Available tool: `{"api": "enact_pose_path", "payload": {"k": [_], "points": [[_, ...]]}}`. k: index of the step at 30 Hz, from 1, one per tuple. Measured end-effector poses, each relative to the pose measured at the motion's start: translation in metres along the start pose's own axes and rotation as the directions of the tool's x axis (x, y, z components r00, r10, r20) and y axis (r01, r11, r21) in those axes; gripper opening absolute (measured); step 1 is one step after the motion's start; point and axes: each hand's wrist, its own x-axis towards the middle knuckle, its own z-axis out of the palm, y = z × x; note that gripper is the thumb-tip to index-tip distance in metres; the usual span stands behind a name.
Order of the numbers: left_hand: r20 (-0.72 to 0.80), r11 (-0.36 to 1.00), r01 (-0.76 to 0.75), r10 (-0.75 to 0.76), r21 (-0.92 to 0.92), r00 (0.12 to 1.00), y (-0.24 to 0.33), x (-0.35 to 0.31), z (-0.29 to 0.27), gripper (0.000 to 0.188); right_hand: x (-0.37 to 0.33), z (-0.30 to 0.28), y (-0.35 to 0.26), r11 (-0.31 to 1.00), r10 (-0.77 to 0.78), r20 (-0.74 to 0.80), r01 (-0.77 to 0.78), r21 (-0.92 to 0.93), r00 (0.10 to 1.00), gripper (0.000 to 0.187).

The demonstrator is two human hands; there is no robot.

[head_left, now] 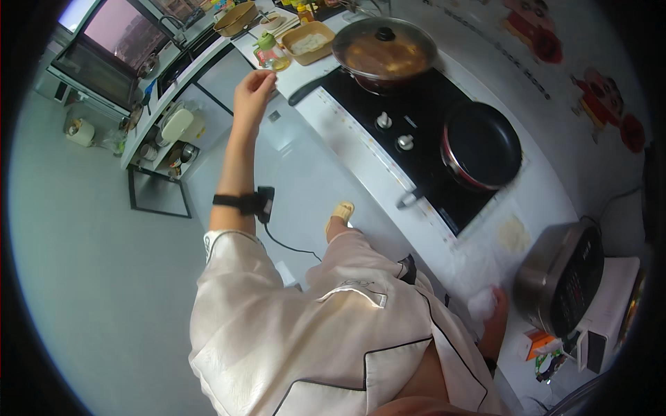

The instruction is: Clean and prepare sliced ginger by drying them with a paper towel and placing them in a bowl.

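Observation:
My left hand (255,90) is raised at the end of an outstretched arm, over the floor beside the counter's front edge. Its fingers are curled together, and nothing shows in them. Close beyond it stands an oil bottle (272,55) with a green top. At the lower right, my right hand (497,309) is closed on a crumpled white plastic bundle (481,305); most of its fingers are hidden. Clear plastic film (466,267) lies on the counter by that hand, with a flat, round, pale dough piece (513,234) at its far end.
On the black cooktop (416,114) sit a glass-lidded pan (385,52) with brown food inside and a bare black frying pan (482,145), its handle over the front edge. A rice cooker (560,281) stands at right. A tan dish (307,43) holds white pieces.

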Motion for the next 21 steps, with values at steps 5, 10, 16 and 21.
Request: {"api": "enact_pose_path", "payload": {"k": [5,10,16,21], "points": [[0.017,0.893,0.447,-0.446,-0.061,0.895,-0.206,0.183,-0.048,0.027,0.011,0.121,-0.189,0.917,0.305,-0.260,-0.208,0.340,0.916,0.025],[0.253,0.715,0.672,-0.626,-0.192,0.738,-0.254,0.268,0.038,0.047,-0.007,0.159,-0.182,0.496,0.775,-0.319,-0.213,0.842,0.545,0.022],[0.506,0.463,0.831,-0.661,-0.307,0.555,-0.334,0.342,0.073,0.048,-0.040,0.207,-0.187,0.303,0.825,-0.146,-0.208,0.930,0.546,0.022],[0.370,0.487,0.730,-0.642,-0.479,0.671,-0.340,0.356,0.082,0.038,-0.023,0.271,-0.223,0.350,0.822,-0.223,-0.157,0.923,0.524,0.017]]}}
